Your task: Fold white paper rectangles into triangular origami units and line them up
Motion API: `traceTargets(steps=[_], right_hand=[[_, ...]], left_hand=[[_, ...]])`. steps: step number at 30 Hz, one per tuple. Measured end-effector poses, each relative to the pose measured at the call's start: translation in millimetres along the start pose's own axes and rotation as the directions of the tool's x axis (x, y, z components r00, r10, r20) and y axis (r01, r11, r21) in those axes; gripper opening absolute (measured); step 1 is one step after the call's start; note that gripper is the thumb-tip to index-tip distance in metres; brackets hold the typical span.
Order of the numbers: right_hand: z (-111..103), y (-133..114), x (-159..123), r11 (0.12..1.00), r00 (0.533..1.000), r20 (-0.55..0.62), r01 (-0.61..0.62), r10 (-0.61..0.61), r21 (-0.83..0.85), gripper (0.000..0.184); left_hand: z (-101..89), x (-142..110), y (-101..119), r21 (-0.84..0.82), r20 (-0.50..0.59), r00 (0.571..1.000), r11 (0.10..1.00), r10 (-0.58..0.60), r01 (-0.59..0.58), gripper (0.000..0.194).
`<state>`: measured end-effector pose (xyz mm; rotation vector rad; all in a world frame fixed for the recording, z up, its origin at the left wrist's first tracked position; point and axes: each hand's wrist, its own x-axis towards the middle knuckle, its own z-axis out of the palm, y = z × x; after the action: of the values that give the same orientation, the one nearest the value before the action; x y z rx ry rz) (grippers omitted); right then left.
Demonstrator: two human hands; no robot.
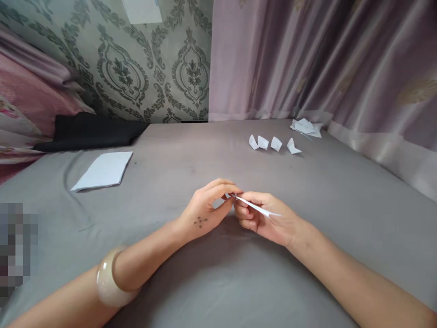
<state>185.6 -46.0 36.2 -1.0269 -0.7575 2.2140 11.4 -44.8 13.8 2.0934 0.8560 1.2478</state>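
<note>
Your left hand [205, 209] and right hand [264, 221] meet just above the grey bed sheet [191, 159], in the middle of the view. Between them you hold a small folded white paper strip [254, 206]. It lies nearly edge-on to the camera and runs from the left fingertips [234, 189] down and to the right across the right hand. The left grip is closed on the upper left end of the strip, thumb and forefinger pinched together. The right grip is closed on it too, with the fingers curled under the paper and the thumb on top. A pale bangle [111, 278] sits on your left wrist.

Well apart from the hands, a flat white paper sheet [104, 171] lies on the bed to the left. Behind it, a black cloth [92, 130] rests against the patterned wall. To the far right, four small folded paper pieces [275, 144] stand in a row. Just beyond them, a loose heap of paper scraps [305, 126] lies near the foot of the mauve curtain [324, 59].
</note>
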Motion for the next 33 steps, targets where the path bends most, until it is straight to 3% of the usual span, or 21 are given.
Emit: traceTargets(steps=[4,6,7,10,11,13,15,17,21,25,30,33], right_hand=[[-2.0,-0.6,-1.0,0.99,0.994,0.066,-0.091,0.084,0.111,0.017],[-5.8,-2.6,0.5,0.988,0.994,0.061,-0.102,0.096,0.112,0.021],[-8.4,-4.0,1.6,0.993,0.996,0.036,-0.085,0.083,0.087,0.028],[-15.8,-7.5,4.6,0.99,0.981,-0.149,0.112,-0.124,-0.091,0.054],[-17.1,-7.7,5.2,0.961,0.949,-0.2,0.207,-0.242,-0.182,0.059],[-16.7,-6.0,5.6,0.853,0.863,-0.211,0.361,-0.459,-0.377,0.052],[-12.8,-1.9,5.5,0.742,0.815,-0.136,0.426,-0.563,-0.517,0.04],[-8.2,2.9,5.9,0.693,0.799,-0.113,0.431,-0.591,-0.577,0.033],[-5.5,8.2,8.2,0.69,0.77,-0.176,0.414,-0.613,-0.593,0.024],[-9.2,7.8,8.9,0.679,0.774,-0.19,0.376,-0.604,-0.63,0.024],[-7.7,11.6,6.6,0.601,0.776,-0.194,0.278,-0.601,-0.75,0.025],[-5.0,16.5,6.2,0.52,0.771,-0.154,0.254,-0.618,-0.815,0.02]], left_hand=[[1.3,-0.2,-1.2,0.036,-0.026,0.998,0.998,-0.056,0.057,0.016],[2.0,-0.1,-1.2,-0.081,-0.052,0.977,0.976,-0.209,0.205,0.01],[2.3,0.1,-1.4,-0.173,-0.053,0.946,0.936,-0.321,0.308,0.008],[3.4,0.5,-3.5,-0.466,0.049,0.795,0.69,-0.605,0.554,0.016],[3.9,0.5,-4.1,-0.527,0.097,0.755,0.61,-0.648,0.592,0.019],[5.3,-0.4,-4.4,-0.588,0.164,0.721,0.52,-0.674,0.62,0.022],[7.7,-2.1,-2.6,-0.599,0.192,0.716,0.497,-0.672,0.627,0.024],[11.2,-4.2,0.8,-0.588,0.204,0.715,0.501,-0.669,0.636,0.025],[17.3,-6.1,7.4,-0.526,0.211,0.687,0.512,-0.695,0.679,0.027],[16.3,-3.5,7.3,-0.472,0.214,0.658,0.513,-0.722,0.717,0.026],[7.8,1.9,5.7,-0.606,0.064,0.718,0.545,-0.693,0.58,0.026],[5.2,3.1,6.0,-0.68,0.041,0.757,0.537,-0.652,0.499,0.02]])
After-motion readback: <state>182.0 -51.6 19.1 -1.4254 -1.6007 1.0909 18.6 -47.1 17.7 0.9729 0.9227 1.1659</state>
